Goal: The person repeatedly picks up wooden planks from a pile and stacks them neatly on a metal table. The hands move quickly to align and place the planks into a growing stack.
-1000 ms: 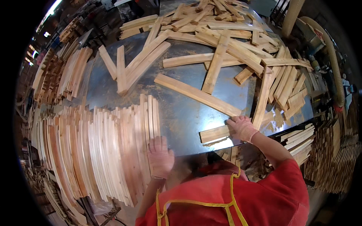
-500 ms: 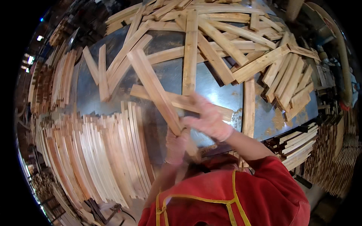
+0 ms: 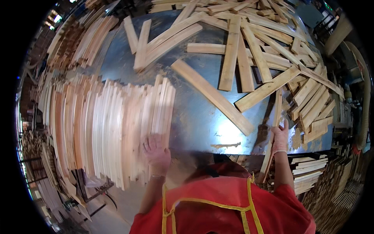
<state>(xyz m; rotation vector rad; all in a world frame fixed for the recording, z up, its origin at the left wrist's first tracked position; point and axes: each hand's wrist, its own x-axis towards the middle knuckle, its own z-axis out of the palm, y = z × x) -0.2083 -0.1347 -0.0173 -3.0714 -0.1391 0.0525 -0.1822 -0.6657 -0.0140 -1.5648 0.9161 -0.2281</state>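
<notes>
Stacking step, I judge: left hand (image 3: 156,150) lies flat, fingers apart, on the row of pale curved wooden slats (image 3: 117,128); right hand (image 3: 279,136) has fingers clamped on a thin pale wooden slat (image 3: 274,128), to be carried leftward next.

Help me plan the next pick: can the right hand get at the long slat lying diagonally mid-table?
Probably yes: the long slat lies flat on bare metal, uncovered, though the right hand already grips a thin strip.

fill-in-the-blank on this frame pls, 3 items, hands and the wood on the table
1. The left hand lies flat on the row of slats stacked on ____.
2. The right hand grips a thin slat at the table's ____ edge.
3. The table top is bare ____.

Missing words: edge; near; metal
</notes>
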